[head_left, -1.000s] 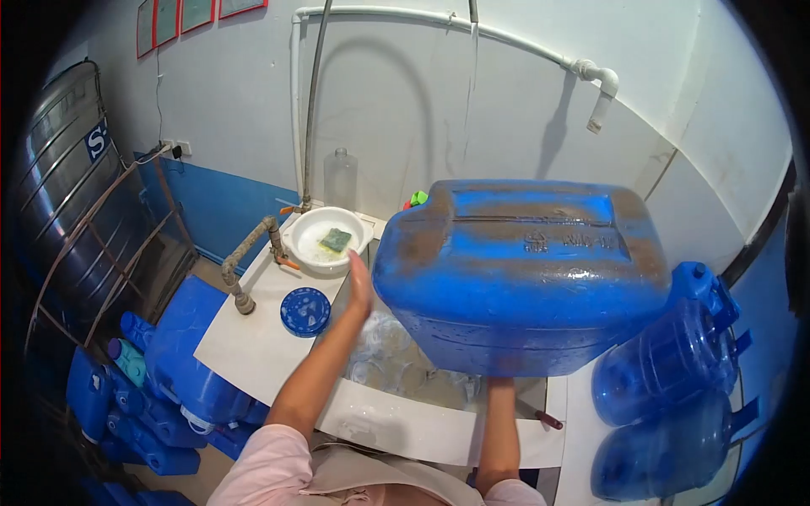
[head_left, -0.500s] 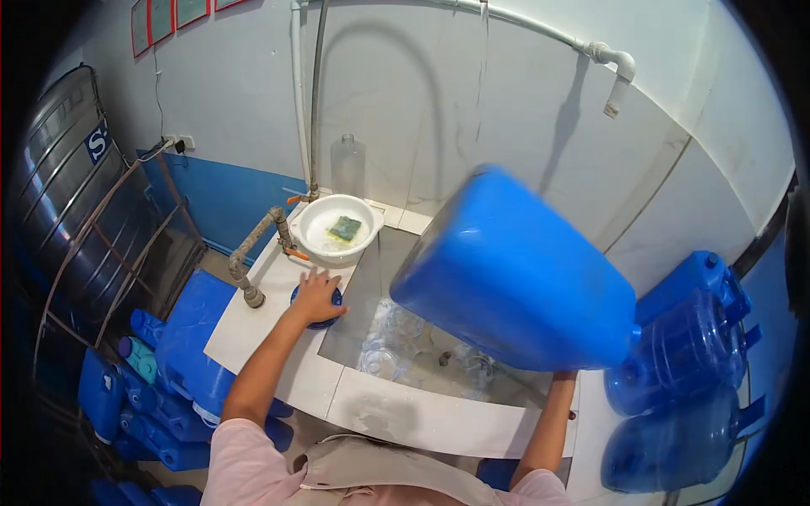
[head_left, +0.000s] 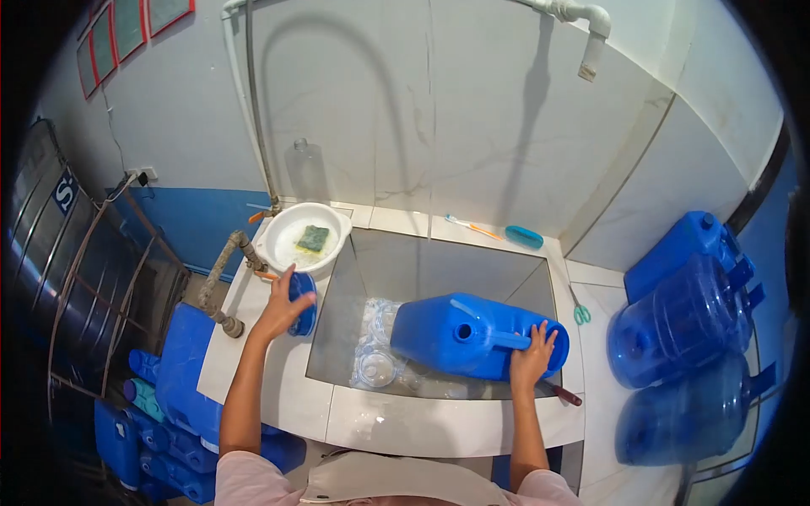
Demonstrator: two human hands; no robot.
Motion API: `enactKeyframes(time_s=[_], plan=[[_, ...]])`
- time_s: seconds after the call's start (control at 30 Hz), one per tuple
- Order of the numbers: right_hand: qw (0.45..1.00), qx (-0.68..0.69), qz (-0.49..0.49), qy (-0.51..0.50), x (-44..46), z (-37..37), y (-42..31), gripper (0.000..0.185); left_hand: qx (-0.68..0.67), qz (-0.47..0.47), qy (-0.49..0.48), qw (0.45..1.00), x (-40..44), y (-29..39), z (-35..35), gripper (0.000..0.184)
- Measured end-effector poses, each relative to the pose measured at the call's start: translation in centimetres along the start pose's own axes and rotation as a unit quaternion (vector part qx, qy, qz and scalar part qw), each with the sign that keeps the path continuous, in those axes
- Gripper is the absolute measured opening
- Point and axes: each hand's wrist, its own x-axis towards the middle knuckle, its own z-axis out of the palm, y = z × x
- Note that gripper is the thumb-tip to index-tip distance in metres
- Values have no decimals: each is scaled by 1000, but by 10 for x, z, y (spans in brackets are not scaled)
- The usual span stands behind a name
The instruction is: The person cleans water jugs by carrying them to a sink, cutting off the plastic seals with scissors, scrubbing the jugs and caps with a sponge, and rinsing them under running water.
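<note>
A blue jerrycan [head_left: 456, 341] lies on its side over the sink basin, its round uncapped opening facing up. My right hand [head_left: 530, 361] holds it near the handle at its right end, fingers spread over the plastic. My left hand [head_left: 277, 310] grips the rim of a round blue dish-like piece [head_left: 302, 305], which looks tilted at the counter's left side. Clear plastic pieces [head_left: 375, 367] lie in the basin [head_left: 333, 350]. Just behind my left hand, a white bowl [head_left: 268, 244] holds suds and a green-yellow sponge [head_left: 313, 239].
A toothbrush [head_left: 474, 227], a teal brush [head_left: 524, 237] and green-handled scissors [head_left: 581, 314] lie along the ledge. A brown-handled tool [head_left: 567, 395] rests at the front right edge. Large blue water bottles [head_left: 675, 316] stand right. A pipe [head_left: 221, 278] rises at left.
The jerrycan has come down from above the basin and turned, opening up. My left hand has taken the blue round piece by its rim and tilted it. The view has shifted.
</note>
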Motion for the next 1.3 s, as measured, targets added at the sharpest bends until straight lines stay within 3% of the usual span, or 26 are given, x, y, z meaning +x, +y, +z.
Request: enactKeyframes(time_s=[0.03,0.07,0.1,0.13,0.17,0.2,0.27,0.33,0.37,0.4,0.43,0.5,0.57,0.67,0.87,0.93,1.0,1.1,1.23,1.3], plan=[[998,-10,-25,-49,-2,-9,9,48,-207,-68,13,976,-2,28,1,76],[998,-10,-24,-48,-2,-21,15,48,-207,-68,12,976,4,36,8,76],[987,-56,-64,-138,0,-40,15,50,-408,-127,-36,903,10,40,11,73],[964,-101,-104,-225,5,-56,17,51,-589,-178,-82,784,18,47,15,72],[927,-142,-152,-313,13,-70,28,48,-665,-189,-87,718,27,57,26,69],[928,-141,-149,-313,25,-78,25,48,-689,-202,-117,686,25,81,30,71],[866,-10,-216,-451,78,-87,4,45,-687,-262,-118,667,40,82,63,70],[909,151,-175,-347,114,-71,-57,40,-691,-276,-124,656,72,39,123,66],[884,243,-196,-347,138,-52,-91,35,-693,-292,-124,647,87,20,149,61],[828,388,-82,-397,153,-28,-125,32,-695,-291,-125,646,96,14,166,61],[788,431,-58,-436,168,-12,-161,29,-656,-290,-75,692,105,14,181,54],[802,392,-71,-444,191,38,-213,23,-612,-287,-23,736,122,16,206,47],[723,476,57,-497,199,60,-244,19,-667,-293,54,683,135,19,221,29],[724,449,106,-513,202,76,-254,17,-608,-341,28,716,151,37,222,29],[747,389,29,-538,208,90,-251,11,-601,-268,-138,740,189,47,244,23],[743,406,48,-529,207,83,-251,10,-607,-253,-174,733,190,65,234,23],[740,422,62,-520,207,76,-253,9,-542,-250,-234,768,188,81,220,23],[771,398,56,-495,211,73,-255,9,-532,-222,-298,761,186,95,208,26],[767,420,53,-482,214,75,-258,6,-513,-199,-259,794,178,108,201,17],[768,422,62,-478,213,64,-260,6,-329,-78,-151,929,163,128,190,25]])
